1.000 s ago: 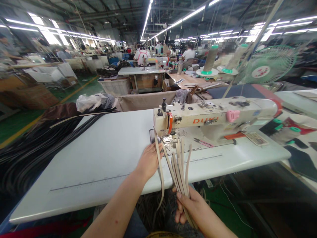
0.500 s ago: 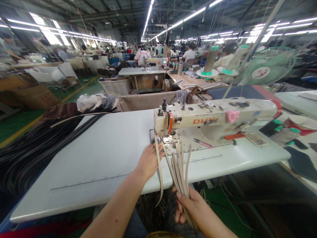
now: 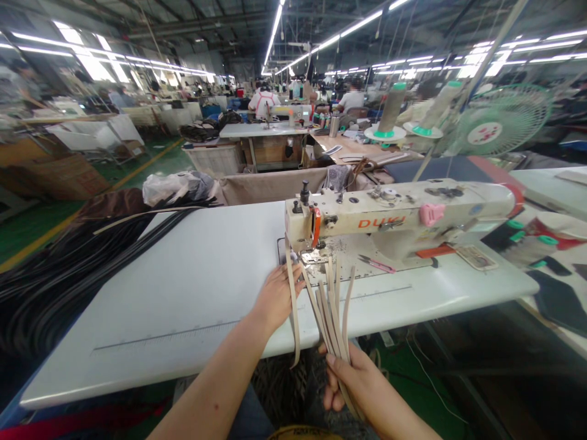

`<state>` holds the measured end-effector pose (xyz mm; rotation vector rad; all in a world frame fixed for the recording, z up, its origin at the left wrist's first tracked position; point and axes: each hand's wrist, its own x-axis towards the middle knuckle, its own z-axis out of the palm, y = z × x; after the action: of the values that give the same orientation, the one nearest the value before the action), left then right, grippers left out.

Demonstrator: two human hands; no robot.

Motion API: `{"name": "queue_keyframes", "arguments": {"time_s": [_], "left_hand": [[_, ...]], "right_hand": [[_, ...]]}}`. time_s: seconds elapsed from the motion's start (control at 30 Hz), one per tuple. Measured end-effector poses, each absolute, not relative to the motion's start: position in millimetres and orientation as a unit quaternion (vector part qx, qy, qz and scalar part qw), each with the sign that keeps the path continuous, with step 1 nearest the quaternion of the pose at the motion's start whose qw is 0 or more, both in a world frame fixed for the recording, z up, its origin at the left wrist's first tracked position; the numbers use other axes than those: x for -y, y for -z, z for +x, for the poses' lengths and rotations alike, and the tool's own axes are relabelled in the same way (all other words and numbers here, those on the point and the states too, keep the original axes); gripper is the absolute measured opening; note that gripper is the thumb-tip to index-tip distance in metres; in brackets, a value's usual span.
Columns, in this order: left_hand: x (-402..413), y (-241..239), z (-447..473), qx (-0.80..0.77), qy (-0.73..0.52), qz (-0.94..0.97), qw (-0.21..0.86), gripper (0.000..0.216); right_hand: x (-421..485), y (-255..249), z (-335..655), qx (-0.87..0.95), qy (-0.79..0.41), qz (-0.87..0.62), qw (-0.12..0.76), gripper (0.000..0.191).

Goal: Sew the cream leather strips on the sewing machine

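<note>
My left hand [image 3: 276, 298] lies on the sewing machine table just left of the needle area, fingers stretched toward the presser foot. A long beige strap [image 3: 294, 305] runs down from the machine head over this hand, its loose end hanging past the table's front edge. My right hand [image 3: 351, 379] is closed around a bundle of beige straps [image 3: 331, 321] below that edge. Their upper ends fan out over the table, and one reaches close to my left fingertips. The sewing machine [image 3: 394, 214] stands behind both hands; its needle tip is too small to make out.
Thread snips with a pink handle [image 3: 380, 264] lie on the machine bed. Black straps [image 3: 114, 263] drape over the table's left end. Thread cones [image 3: 389, 113] and a green fan [image 3: 493, 131] stand at the back right. Several people sit at machines farther off.
The loose end of the long beige strap has shifted slightly at the table edge. Both hands stay practically where they were.
</note>
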<state>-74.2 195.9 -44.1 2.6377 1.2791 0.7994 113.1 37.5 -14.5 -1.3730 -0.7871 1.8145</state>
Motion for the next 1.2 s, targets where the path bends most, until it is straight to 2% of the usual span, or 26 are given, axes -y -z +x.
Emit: {"name": "queue_keyframes", "arguments": {"time_s": [0.57, 0.77, 1.2], "left_hand": [[-194.3, 40.2, -73.4, -0.419, -0.259, 0.869, 0.051, 0.038], [-195.2, 41.9, -73.8, -0.420, -0.255, 0.869, 0.049, 0.038], [-194.4, 41.8, -72.7, -0.419, -0.268, 0.866, 0.048, 0.037]], "right_hand": [[-35.2, 15.7, 112.1, 0.307, -0.702, -0.532, 0.359, 0.055], [-35.1, 14.5, 111.3, 0.301, -0.703, -0.540, 0.352, 0.062], [-35.5, 15.3, 112.2, 0.301, -0.704, -0.539, 0.350, 0.064]]}}
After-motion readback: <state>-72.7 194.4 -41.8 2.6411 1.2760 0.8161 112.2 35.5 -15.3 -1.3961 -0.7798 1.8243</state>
